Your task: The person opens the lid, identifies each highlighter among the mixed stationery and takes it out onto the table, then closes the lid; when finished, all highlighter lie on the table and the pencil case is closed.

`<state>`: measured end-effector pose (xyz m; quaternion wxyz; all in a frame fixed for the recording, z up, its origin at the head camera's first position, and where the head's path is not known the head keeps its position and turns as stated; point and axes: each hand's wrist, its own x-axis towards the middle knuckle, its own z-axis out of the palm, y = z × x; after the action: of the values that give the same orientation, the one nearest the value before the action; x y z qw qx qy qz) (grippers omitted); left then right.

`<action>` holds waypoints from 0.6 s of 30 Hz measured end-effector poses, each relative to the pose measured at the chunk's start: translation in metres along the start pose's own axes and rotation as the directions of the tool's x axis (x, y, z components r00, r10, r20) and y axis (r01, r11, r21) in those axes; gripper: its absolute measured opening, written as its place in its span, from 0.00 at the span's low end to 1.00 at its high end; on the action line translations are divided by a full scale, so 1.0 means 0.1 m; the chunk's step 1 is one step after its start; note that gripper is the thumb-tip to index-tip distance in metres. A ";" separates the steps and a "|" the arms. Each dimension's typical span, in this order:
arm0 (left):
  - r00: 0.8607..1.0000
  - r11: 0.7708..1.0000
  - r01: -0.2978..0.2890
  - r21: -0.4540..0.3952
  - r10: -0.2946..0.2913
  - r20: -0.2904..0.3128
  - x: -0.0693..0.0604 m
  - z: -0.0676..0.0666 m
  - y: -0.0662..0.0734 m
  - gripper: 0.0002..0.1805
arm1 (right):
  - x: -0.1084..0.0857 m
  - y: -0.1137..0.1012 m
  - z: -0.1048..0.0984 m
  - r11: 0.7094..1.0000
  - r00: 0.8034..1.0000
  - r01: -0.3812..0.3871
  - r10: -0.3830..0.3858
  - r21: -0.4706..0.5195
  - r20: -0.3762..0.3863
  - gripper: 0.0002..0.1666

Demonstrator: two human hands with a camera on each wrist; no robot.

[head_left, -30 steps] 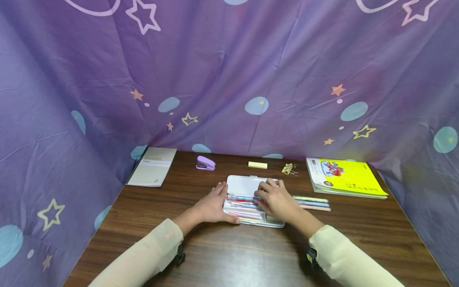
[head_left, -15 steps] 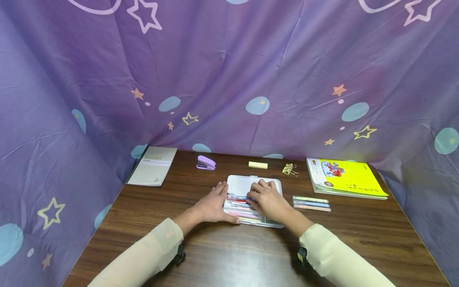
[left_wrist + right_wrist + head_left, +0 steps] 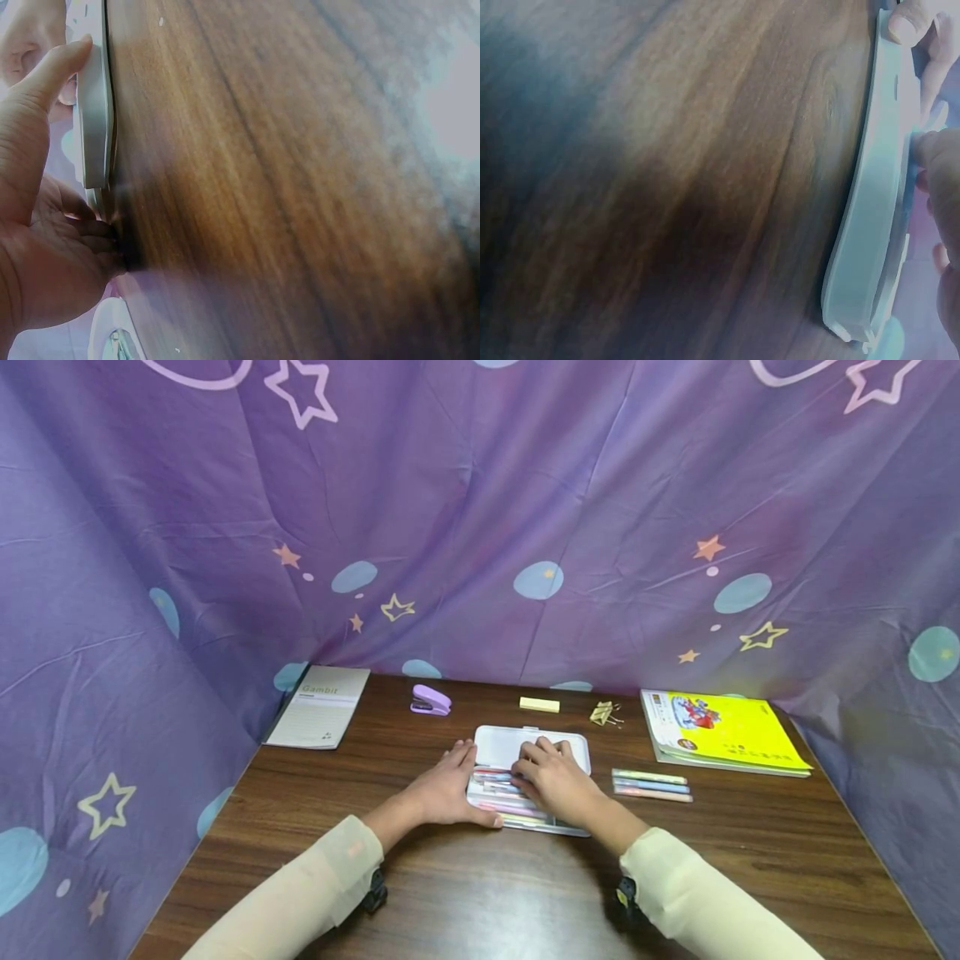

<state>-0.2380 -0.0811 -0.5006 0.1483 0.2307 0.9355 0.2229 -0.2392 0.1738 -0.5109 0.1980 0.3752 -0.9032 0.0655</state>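
White pencil case [image 3: 543, 828], lid [image 3: 497, 747] folded back, lay on the table [image 3: 487, 893]. Left hand [image 3: 444, 789] braced its end, thumb spread from straight fingers, presumably against sliding. Right hand [image 3: 557, 783] stood over the pens [image 3: 506, 809] inside, fingers bent (any pinch hidden, impossible to tell).

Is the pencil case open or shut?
The case is open: its lid is folded back, and pens show inside.
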 end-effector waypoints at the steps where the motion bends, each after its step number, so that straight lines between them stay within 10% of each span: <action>1: 1.000 1.000 0.000 0.001 0.000 0.001 0.00 0.00 0.00 0.80 | 0.01 0.00 0.00 1.000 1.000 -0.005 0.005 -0.001 0.006 0.06; 18: 1.000 1.000 -0.007 0.006 0.007 0.001 0.00 -0.01 -0.01 0.80 | 0.07 -0.03 0.01 0.999 0.999 -0.009 0.010 -0.035 0.042 0.06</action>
<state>-0.2390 -0.0817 -0.5000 0.1473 0.2343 0.9353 0.2204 -0.2420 0.1665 -0.5094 0.1851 0.3687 -0.9099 0.0426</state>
